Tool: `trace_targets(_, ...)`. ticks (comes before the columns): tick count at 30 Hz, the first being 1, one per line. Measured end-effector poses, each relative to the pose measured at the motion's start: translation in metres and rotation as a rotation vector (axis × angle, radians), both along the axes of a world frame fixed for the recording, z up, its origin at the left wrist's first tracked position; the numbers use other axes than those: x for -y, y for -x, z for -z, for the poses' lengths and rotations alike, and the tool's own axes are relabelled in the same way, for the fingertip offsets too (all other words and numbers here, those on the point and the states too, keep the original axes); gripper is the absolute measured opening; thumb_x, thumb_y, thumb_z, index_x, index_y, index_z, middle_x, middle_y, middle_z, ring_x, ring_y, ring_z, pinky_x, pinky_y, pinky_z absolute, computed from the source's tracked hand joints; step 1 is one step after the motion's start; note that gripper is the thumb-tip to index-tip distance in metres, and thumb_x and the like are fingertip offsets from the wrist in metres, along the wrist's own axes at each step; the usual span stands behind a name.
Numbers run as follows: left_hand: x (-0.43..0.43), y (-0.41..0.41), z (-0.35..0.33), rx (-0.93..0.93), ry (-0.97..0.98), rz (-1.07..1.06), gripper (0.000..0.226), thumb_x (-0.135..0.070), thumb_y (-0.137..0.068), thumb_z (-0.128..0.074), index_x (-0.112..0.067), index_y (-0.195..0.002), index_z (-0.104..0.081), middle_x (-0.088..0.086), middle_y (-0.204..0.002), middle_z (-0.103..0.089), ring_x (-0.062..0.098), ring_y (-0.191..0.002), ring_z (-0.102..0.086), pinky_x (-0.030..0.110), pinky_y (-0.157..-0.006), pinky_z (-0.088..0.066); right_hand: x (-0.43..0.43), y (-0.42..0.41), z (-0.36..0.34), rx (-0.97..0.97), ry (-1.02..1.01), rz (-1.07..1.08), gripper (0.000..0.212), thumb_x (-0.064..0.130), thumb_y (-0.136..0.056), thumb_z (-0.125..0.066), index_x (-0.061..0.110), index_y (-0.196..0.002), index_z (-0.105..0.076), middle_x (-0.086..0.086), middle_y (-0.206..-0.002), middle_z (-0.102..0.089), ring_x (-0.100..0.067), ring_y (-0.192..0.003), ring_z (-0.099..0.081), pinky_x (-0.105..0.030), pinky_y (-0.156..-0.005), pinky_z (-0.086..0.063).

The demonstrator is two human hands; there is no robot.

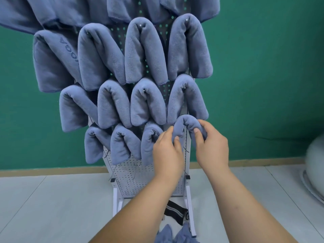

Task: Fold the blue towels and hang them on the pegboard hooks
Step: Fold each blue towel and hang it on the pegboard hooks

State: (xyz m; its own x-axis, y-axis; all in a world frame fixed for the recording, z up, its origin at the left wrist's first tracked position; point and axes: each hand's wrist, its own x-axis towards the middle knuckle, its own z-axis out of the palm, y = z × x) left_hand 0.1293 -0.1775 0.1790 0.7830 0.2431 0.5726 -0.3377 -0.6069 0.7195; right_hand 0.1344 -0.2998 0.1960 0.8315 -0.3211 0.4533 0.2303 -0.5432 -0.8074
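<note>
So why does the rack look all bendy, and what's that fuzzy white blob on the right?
Head view: the wide lens bows the white perforated metal pegboard and swells the upper folded blue terry towels; the pale rounded thing at the right edge is blurred, too soft to identify; light is even, no glare.
</note>
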Motion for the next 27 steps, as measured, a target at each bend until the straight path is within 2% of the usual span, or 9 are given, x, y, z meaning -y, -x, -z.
trace_targets(2, 0.004, -0.007, 0.002, 0.009, 0.03, -0.047, 0.03, -0.012, -0.099, -0.059, -0.024, -0.123, -0.07, -0.006, -0.104, -0.07, 0.012, -0.099, -0.06, 0.023, -0.085, -0.045, -0.001, -0.007, 0.004, -0.011, -0.002, 0.005, 0.026, 0.03, -0.104, -0.058, 0.04, -0.125, -0.068, 0.018, -0.093, -0.069, -0.012, -0.087, -0.064, -0.03, -0.072, -0.047)
trace_targets(5, 0.011, -0.019, -0.001, 0.008, 0.1, -0.086, 0.016, -0.011, -0.098, -0.06, -0.022, -0.103, -0.07, -0.008, -0.093, -0.069, 0.013, -0.09, -0.06, 0.03, -0.08, -0.049, -0.003, -0.02, 0.008, 0.014, -0.003, 0.023, 0.021, 0.032, -0.103, -0.058, 0.04, -0.12, -0.068, 0.014, -0.085, -0.07, -0.015, -0.078, -0.063, -0.032, -0.067, -0.049)
trace_targets(8, 0.013, -0.032, 0.007, -0.06, 0.113, -0.136, 0.012, -0.013, -0.098, -0.06, -0.023, -0.096, -0.067, -0.006, -0.086, -0.067, 0.016, -0.084, -0.061, 0.038, -0.076, -0.053, -0.003, -0.029, 0.018, 0.002, 0.075, 0.046, 0.008, 0.03, -0.101, -0.06, 0.033, -0.105, -0.067, 0.011, -0.073, -0.063, -0.021, -0.07, -0.057, -0.033, -0.06, -0.042)
trace_targets(12, 0.011, -0.035, 0.027, -0.1, 0.071, -0.072, 0.015, -0.02, -0.102, -0.06, -0.028, -0.109, -0.07, -0.011, -0.092, -0.071, 0.014, -0.087, -0.064, 0.038, -0.079, -0.054, -0.002, -0.027, 0.037, -0.056, 0.216, 0.027, 0.008, 0.031, -0.101, -0.061, 0.032, -0.095, -0.056, 0.011, -0.069, -0.052, -0.022, -0.067, -0.049, -0.034, -0.056, -0.032)
trace_targets(16, 0.006, -0.025, 0.042, -0.086, -0.01, 0.035, 0.033, -0.02, -0.104, -0.057, -0.028, -0.136, -0.062, -0.009, -0.114, -0.072, 0.013, -0.103, -0.066, 0.035, -0.089, -0.055, -0.001, -0.019, 0.045, -0.08, 0.324, -0.01, 0.006, 0.031, -0.102, -0.057, 0.033, -0.107, -0.054, 0.01, -0.082, -0.061, -0.022, -0.072, -0.056, -0.036, -0.058, -0.042)
trace_targets(19, -0.002, -0.014, 0.053, -0.118, -0.071, 0.099, 0.05, -0.021, -0.105, -0.055, -0.028, -0.155, -0.047, -0.008, -0.14, -0.064, 0.013, -0.128, -0.059, 0.033, -0.106, -0.049, -0.001, -0.01, 0.058, -0.132, 0.387, -0.037, 0.028, 0.034, -0.102, -0.054, 0.031, -0.129, -0.05, 0.006, -0.097, -0.067, -0.025, -0.088, -0.064, -0.042, -0.068, -0.053)
trace_targets(21, -0.009, -0.005, 0.061, -0.172, -0.137, 0.119, 0.056, -0.024, -0.105, -0.056, -0.025, -0.159, -0.04, -0.005, -0.153, -0.055, 0.015, -0.139, -0.052, 0.035, -0.114, -0.045, -0.002, -0.002, 0.068, -0.207, 0.403, -0.056, 0.055, 0.036, -0.103, -0.055, 0.024, -0.154, -0.038, 0.001, -0.123, -0.067, -0.027, -0.111, -0.062, -0.044, -0.084, -0.055)
trace_targets(24, -0.019, 0.011, 0.074, -0.261, -0.209, 0.161, 0.066, -0.027, -0.103, -0.059, -0.023, -0.164, -0.032, -0.003, -0.162, -0.045, 0.015, -0.148, -0.042, 0.035, -0.12, -0.038, -0.004, 0.017, 0.081, -0.268, 0.371, -0.081, 0.074, 0.039, -0.103, -0.058, 0.017, -0.164, -0.023, -0.003, -0.154, -0.051, -0.027, -0.14, -0.046, -0.044, -0.108, -0.047)
trace_targets(27, -0.033, 0.035, 0.085, -0.345, -0.2, 0.184, 0.072, -0.031, -0.103, -0.06, -0.027, -0.165, -0.026, -0.002, -0.161, -0.045, 0.016, -0.146, -0.043, 0.037, -0.118, -0.04, -0.006, 0.038, 0.091, -0.282, 0.45, -0.098, 0.08, 0.039, -0.104, -0.058, 0.016, -0.167, -0.015, -0.003, -0.169, -0.03, -0.026, -0.152, -0.031, -0.039, -0.123, -0.033)
